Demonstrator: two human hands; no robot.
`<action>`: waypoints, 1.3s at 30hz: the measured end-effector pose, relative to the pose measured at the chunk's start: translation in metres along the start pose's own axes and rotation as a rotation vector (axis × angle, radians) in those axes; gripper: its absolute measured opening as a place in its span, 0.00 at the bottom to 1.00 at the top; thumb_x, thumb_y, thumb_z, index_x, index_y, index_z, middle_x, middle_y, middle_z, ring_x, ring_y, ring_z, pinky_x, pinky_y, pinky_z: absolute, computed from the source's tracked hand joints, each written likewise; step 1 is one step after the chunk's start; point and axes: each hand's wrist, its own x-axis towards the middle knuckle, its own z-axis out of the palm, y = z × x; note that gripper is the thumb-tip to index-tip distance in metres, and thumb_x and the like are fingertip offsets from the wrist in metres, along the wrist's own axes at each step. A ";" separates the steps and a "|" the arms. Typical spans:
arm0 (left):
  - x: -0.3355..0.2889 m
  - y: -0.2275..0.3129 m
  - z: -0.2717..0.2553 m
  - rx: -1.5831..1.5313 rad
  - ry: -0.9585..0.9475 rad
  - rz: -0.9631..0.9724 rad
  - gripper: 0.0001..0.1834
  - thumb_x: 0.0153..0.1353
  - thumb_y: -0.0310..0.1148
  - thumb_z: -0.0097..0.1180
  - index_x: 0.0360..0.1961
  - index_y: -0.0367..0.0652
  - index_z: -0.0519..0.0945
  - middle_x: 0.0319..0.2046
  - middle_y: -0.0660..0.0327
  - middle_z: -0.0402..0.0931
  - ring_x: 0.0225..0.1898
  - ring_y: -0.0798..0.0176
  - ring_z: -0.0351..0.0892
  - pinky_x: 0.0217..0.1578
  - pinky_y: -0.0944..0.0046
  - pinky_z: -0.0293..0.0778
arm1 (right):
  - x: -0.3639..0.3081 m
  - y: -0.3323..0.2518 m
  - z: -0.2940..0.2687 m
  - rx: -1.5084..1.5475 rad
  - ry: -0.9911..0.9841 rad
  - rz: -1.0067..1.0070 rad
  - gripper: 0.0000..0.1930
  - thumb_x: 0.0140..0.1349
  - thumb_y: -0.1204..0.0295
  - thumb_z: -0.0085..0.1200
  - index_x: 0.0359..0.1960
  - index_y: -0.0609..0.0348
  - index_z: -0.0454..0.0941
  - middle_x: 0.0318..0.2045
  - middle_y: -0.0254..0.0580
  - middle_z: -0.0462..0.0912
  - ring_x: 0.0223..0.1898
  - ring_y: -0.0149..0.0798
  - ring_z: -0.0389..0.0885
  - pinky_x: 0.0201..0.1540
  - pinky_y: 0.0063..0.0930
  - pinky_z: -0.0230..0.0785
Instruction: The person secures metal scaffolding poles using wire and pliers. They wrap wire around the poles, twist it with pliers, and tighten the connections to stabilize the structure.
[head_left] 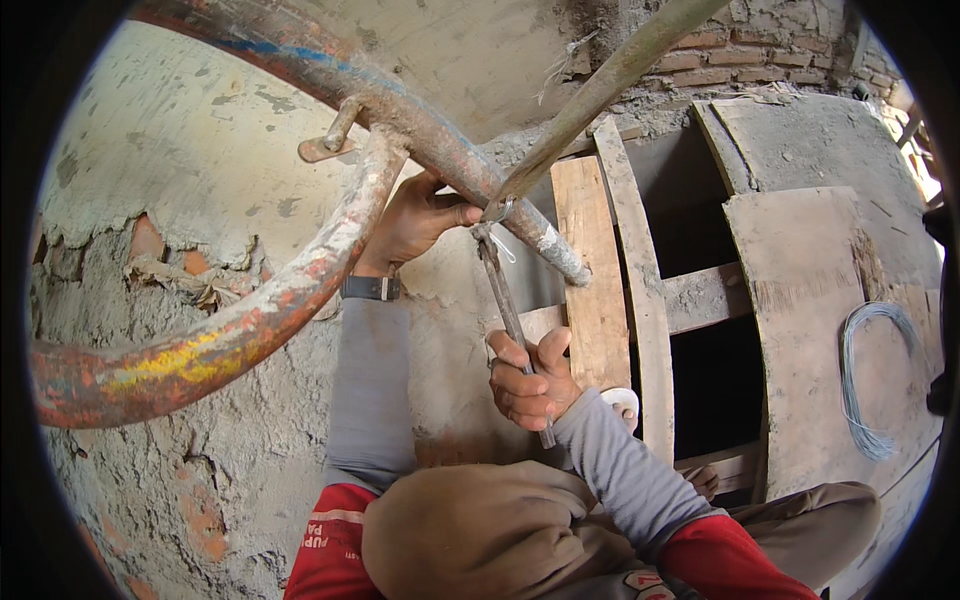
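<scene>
Pole [600,92] is being encircled by wire [508,208] against pipe [442,152]; tail [509,254] is being left loose, fastening seemingly unfinished. Tool [503,295] is being gripped by right hand [532,382]; hold of left hand [412,226] cannot be told

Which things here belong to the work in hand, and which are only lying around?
In use, it seems:
metal tool, held by the right hand
painted pipe
slanting pole
wire where they meet, beside the left hand

Lying about:
wire coil, perhaps spare
plywood sheet under it
</scene>
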 end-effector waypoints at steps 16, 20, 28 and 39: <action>-0.009 -0.015 0.017 -0.154 0.122 0.061 0.26 0.62 0.31 0.70 0.59 0.35 0.75 0.50 0.57 0.79 0.45 0.66 0.81 0.43 0.66 0.77 | -0.010 0.012 0.012 -2.315 1.187 -0.513 0.17 0.74 0.61 0.52 0.47 0.68 0.72 0.26 0.57 0.81 0.23 0.64 0.78 0.31 0.51 0.71; -0.009 -0.010 0.016 -0.092 0.135 0.038 0.24 0.62 0.32 0.70 0.56 0.34 0.77 0.48 0.57 0.81 0.43 0.65 0.81 0.42 0.65 0.78 | -0.014 0.000 0.004 -1.618 0.878 -0.261 0.24 0.78 0.50 0.42 0.42 0.64 0.72 0.20 0.46 0.79 0.18 0.48 0.77 0.23 0.43 0.70; -0.009 -0.016 0.022 -0.210 0.104 0.082 0.27 0.62 0.34 0.70 0.59 0.35 0.76 0.50 0.59 0.80 0.42 0.68 0.79 0.43 0.66 0.76 | -0.034 -0.019 0.044 -0.740 0.545 0.039 0.28 0.76 0.46 0.42 0.59 0.60 0.73 0.28 0.42 0.81 0.27 0.36 0.81 0.36 0.32 0.79; -0.075 0.000 0.086 -0.450 0.226 0.003 0.37 0.67 0.46 0.65 0.68 0.32 0.67 0.55 0.56 0.77 0.44 0.70 0.80 0.40 0.68 0.78 | -0.029 -0.022 0.084 -0.928 0.696 0.144 0.28 0.78 0.64 0.46 0.75 0.57 0.58 0.46 0.58 0.85 0.45 0.44 0.87 0.45 0.34 0.83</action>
